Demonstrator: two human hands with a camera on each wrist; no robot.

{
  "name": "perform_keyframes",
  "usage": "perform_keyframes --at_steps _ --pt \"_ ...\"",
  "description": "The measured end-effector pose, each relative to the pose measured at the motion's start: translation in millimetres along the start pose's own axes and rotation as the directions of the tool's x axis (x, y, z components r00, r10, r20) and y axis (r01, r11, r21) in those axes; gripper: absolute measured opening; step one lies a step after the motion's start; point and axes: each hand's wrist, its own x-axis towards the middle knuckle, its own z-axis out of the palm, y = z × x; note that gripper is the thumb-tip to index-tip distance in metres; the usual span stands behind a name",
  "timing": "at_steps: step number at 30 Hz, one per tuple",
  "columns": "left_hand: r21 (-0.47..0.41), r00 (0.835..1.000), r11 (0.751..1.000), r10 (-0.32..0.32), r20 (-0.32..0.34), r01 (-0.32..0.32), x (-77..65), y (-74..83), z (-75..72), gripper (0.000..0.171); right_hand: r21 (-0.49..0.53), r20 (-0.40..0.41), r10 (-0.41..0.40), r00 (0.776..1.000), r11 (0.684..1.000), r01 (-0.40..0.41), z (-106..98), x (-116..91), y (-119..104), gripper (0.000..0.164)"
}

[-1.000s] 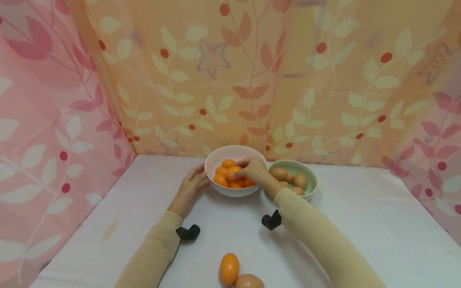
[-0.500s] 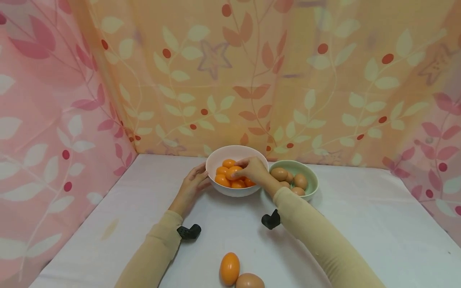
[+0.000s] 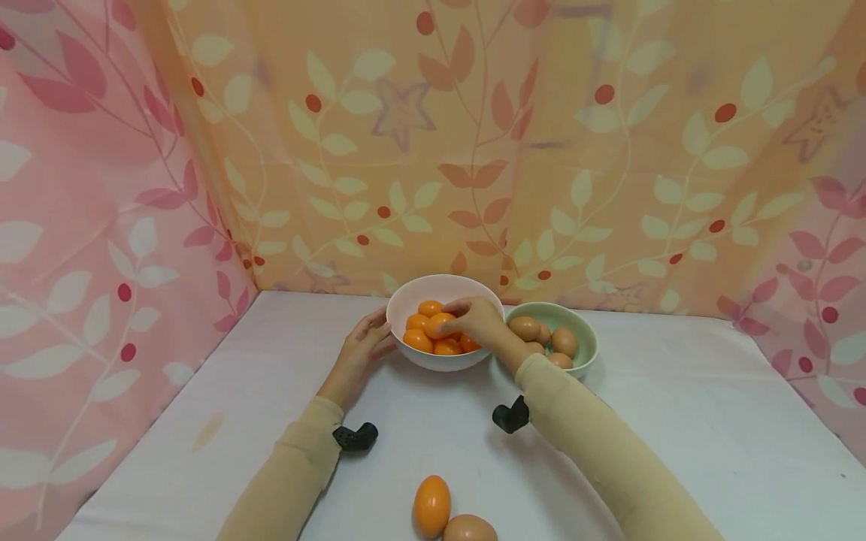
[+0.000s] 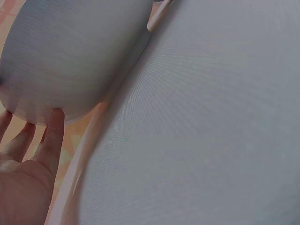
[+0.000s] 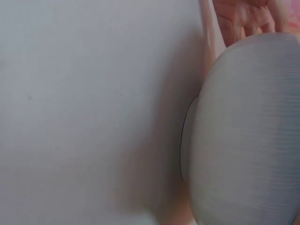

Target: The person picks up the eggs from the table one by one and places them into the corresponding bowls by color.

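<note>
A bowl [image 3: 443, 364], white outside and pale pink inside, stands near the back of the table and holds several glossy orange eggs [image 3: 417, 341]. Against its left side rests my left hand [image 3: 358, 352]; in the left wrist view, the extended fingertips of that hand [image 4: 33, 168] touch the bowl's wall [image 4: 79, 56]. My right hand [image 3: 476, 323] reaches over the rim and pinches an orange egg [image 3: 440, 324] on top of the pile between thumb and fingers. In the right wrist view the bowl's outer wall [image 5: 248, 131] hides the right hand's grasp.
Directly right of the white bowl, a light green bowl [image 3: 591, 349] contains several brown eggs [image 3: 564, 341], partly behind my right forearm. Near the front edge, a loose orange egg [image 3: 431, 506] lies beside a brown egg [image 3: 470, 528]. A patterned curtain [image 3: 338, 188] hangs behind the white-covered table [image 3: 690, 391].
</note>
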Motion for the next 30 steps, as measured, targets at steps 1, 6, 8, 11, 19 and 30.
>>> perform_keyframes --at_steps 1,6,8,11,19,30 --pt "-0.003 1.000 1.000 -0.002 -0.001 0.002 0.2 -0.6 0.1 0.049 0.023 -0.011 -0.006 1.000 1.000 0.006 -1 -1 1 0.044" --pt "-0.007 1.000 1.000 -0.006 -0.001 0.006 0.5 -1.7 0.8 0.049 0.108 -0.042 -0.079 0.996 0.991 0.084 -7 -16 1 0.044" --pt "-0.009 1.000 1.000 -0.004 -0.002 0.004 0.6 -1.5 0.4 0.049 0.129 -0.009 -0.100 0.995 0.987 0.100 -9 -28 -2 0.044" --pt "-0.011 1.000 1.000 -0.003 -0.003 0.003 1.4 -1.1 -1.0 0.049 0.132 0.071 -0.152 0.986 0.981 0.142 -12 -49 -5 0.046" --pt "-0.010 1.000 1.000 -0.005 -0.003 0.005 -0.8 0.3 -2.2 0.050 0.186 0.288 -0.215 0.933 0.968 0.165 -6 -103 -4 0.051" --pt "-0.022 0.999 0.999 -0.029 -0.014 0.028 -2.4 1.6 0.3 0.048 0.240 0.445 -0.193 0.874 0.966 0.092 12 -132 9 0.053"
